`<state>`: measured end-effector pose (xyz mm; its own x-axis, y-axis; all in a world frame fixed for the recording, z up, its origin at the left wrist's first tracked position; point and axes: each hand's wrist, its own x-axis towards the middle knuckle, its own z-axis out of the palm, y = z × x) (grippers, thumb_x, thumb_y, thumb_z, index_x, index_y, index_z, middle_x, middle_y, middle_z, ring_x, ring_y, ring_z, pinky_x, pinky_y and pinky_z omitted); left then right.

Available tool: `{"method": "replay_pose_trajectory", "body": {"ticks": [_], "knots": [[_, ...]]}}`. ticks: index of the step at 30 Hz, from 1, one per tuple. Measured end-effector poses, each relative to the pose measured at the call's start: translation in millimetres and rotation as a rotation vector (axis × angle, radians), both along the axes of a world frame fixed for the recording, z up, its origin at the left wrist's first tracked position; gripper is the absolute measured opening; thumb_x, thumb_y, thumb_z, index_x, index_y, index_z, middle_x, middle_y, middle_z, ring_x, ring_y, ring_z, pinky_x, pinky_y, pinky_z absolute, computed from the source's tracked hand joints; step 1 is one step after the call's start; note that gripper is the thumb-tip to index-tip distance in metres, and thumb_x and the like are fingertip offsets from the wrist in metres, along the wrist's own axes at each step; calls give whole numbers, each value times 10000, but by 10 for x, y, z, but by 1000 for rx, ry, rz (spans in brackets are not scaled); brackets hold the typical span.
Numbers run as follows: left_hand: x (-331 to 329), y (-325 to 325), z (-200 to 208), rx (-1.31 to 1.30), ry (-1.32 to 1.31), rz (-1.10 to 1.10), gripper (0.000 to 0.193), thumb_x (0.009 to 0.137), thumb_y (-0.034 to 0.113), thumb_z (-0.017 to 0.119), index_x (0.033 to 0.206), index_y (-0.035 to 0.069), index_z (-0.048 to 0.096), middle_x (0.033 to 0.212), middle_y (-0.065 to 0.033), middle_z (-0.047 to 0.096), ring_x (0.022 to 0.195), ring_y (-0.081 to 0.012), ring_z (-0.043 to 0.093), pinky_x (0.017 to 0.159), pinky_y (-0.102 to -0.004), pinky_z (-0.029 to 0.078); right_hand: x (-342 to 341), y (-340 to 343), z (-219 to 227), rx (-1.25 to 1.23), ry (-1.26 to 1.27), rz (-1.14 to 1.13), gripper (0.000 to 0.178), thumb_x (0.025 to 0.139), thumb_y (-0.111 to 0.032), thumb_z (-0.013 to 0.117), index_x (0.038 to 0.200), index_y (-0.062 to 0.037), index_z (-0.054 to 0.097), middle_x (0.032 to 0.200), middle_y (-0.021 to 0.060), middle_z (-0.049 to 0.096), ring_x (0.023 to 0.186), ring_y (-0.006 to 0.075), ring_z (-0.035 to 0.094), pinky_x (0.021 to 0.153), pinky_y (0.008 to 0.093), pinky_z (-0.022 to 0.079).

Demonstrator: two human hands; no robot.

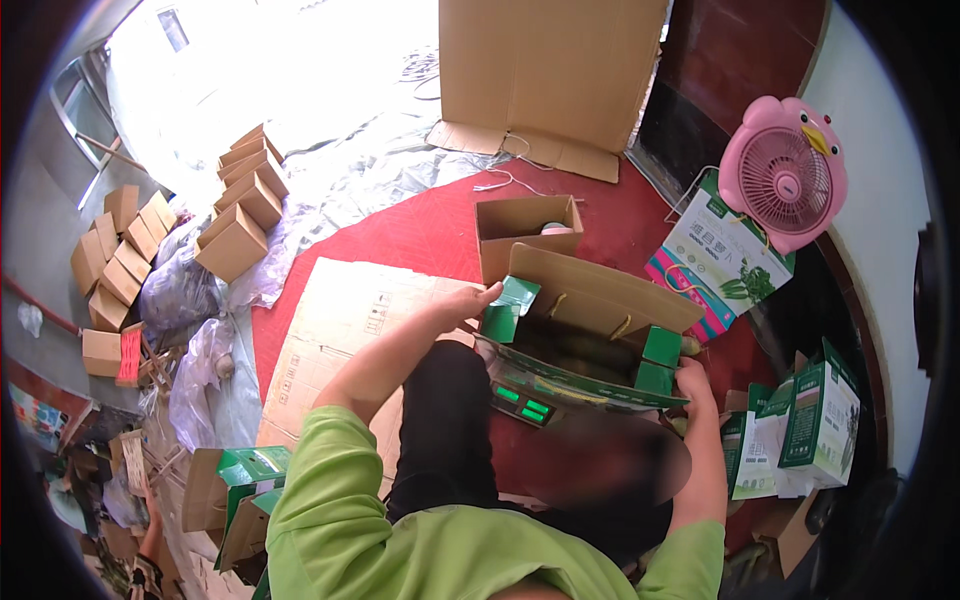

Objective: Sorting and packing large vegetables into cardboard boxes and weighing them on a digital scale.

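Note:
In front of me is an open green and brown cardboard gift box [600, 300], its green end flaps folded outward and two cord handles on its far panel. My left hand [476, 302] holds its left end beside the green flap. At the right end, my right hand [694, 382] grips the near corner. Dark shapes lie inside, too shadowed to name. Below the near side of the box shows a scale [522, 404] with a lit green display; whether the box rests on it I cannot tell. A plain brown carton [528, 236] stands open just beyond, with a pale round thing inside.
A flattened cardboard sheet [330, 330] lies left on the red mat [390, 225]. At right are a pink fan [785, 175], a white-green box [722, 245] and several green cartons [822, 425]. Brown cartons [235, 240] stand far left. A large cardboard panel [545, 80] stands behind.

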<state>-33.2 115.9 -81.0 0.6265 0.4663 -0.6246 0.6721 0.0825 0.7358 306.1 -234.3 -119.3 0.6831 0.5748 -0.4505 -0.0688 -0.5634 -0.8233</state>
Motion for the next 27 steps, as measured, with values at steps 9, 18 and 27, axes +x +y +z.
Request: {"method": "replay_pose_trajectory", "body": {"ticks": [9, 18, 27], "knots": [[-284, 66, -287, -149, -229, 338, 736, 888, 693, 344, 1230, 78, 560, 1082, -109, 617, 1054, -231, 552, 884, -492, 422, -110, 310, 391, 296, 125, -53, 319, 828, -2, 481, 1122, 45, 596, 972, 102, 654, 836, 215, 637, 726, 319, 505], [-1183, 350, -193, -169, -298, 622, 709, 911, 675, 310, 1125, 76, 622, 957, -76, 645, 863, -195, 607, 754, -368, 497, -671, 1288, 926, 285, 151, 77, 372, 901, -91, 489, 1244, 51, 516, 1072, 113, 637, 924, 200, 630, 785, 360, 494], [-3314, 76, -46, -138, -349, 943, 765, 889, 713, 296, 1255, 96, 562, 1121, -39, 616, 1051, -184, 516, 912, -387, 380, -2368, 2307, 1240, 157, 198, 469, 387, 937, -431, 485, 1126, -112, 595, 941, -7, 627, 835, 112, 585, 677, 277, 447]]}}
